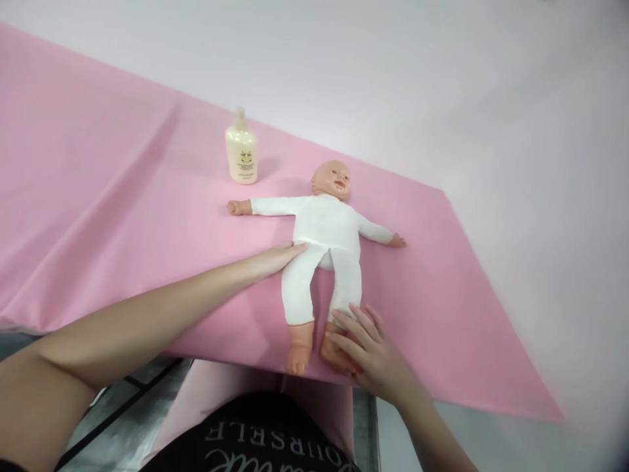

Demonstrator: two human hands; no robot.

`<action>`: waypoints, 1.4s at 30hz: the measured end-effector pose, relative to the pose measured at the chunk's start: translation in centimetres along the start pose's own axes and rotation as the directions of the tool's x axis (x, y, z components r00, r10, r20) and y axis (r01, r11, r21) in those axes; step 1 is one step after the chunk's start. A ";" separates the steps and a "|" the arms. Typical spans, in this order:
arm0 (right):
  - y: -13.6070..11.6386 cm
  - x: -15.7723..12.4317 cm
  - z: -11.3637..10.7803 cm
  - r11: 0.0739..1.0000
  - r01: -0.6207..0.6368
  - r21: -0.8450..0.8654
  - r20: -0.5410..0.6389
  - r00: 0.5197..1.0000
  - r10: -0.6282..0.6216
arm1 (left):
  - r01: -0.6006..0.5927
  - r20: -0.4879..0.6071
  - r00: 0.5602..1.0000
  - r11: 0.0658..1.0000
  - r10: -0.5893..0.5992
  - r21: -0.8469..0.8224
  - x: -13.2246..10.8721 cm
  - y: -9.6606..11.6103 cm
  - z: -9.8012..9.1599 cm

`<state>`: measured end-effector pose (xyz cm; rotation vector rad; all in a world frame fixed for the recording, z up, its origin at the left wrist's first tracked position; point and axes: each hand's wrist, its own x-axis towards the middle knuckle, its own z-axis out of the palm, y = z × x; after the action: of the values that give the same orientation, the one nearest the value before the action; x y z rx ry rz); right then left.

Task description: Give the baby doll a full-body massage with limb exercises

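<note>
A baby doll (327, 223) lies on its back on a pink cloth (432, 314), head away from me and feet at the near edge. Its body is white and soft-looking; the head, hands and feet are skin-toned plastic. Both its arms stretch out sideways. My left hand (280, 257) rests flat against the doll's hip on the left side, its fingers partly hidden. Over the doll's lower leg and foot on the right lies my right hand (371, 347), fingers spread and touching it.
A cream-coloured pump bottle (242, 151) with a label stands upright on the cloth, beyond the doll's outstretched arm at left. A white wall (393, 78) borders the cloth at the back. The near table edge runs just past the doll's feet.
</note>
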<state>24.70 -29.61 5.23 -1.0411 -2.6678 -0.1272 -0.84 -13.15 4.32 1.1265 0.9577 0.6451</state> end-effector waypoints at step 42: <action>1.2 6.0 0.7 0.851 0.301 0.431 -0.508 0.860 -0.047 | -0.893 0.823 0.185 -0.257 0.538 0.369 -4.3 -2.1 3.3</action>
<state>21.07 -24.70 6.23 -0.5012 -2.1521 0.2330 0.03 -18.85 4.06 2.9118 -0.1117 0.8783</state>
